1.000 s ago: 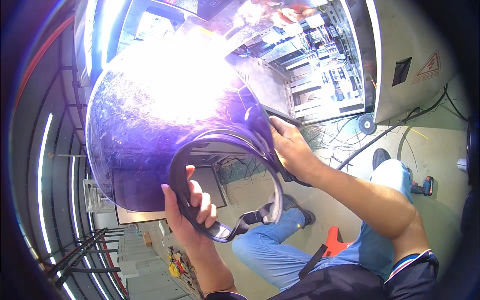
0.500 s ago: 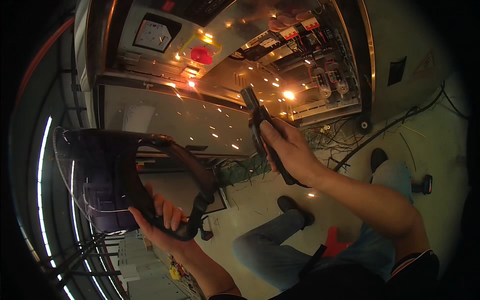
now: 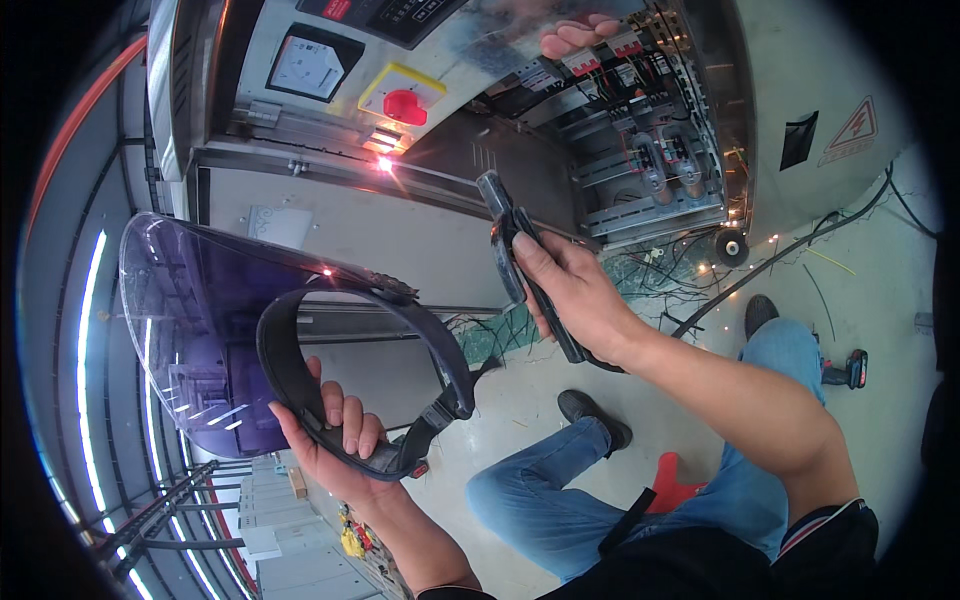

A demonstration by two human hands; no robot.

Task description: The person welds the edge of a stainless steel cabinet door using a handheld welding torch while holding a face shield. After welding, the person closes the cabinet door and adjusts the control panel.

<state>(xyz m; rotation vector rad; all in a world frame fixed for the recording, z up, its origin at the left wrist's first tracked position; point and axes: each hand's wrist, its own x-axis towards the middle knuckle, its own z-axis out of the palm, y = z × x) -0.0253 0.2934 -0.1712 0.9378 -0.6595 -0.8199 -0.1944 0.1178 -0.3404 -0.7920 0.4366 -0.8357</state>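
The left hand [image 3: 335,440], left of the lower middle, has its grip curled snugly round the headband [image 3: 283,350] of a purple face shield [image 3: 235,310]. The right hand [image 3: 575,285], near the middle, has its grip wrapped closely round a black tool [image 3: 508,245].

A wide gap parts headband and tool, with cabinet [image 3: 345,205] and pale floor [image 3: 505,420] showing through it. The shield's upper edge overlaps the cabinet's lower panel; how near they are, I cannot tell. The tool's tip points up in front of the cabinet's uncovered bay, at upper right of centre. A black cable [image 3: 800,243] runs from right of the hand toward the right rim.

Counted: one face shield, one tool, one dial [image 3: 310,62], one red knob [image 3: 404,107], two red-and-white switches [image 3: 625,43] beside another person's fingers [image 3: 578,36], two dark shoes [image 3: 595,420], and one bright glowing spot [image 3: 385,164] below the knob.
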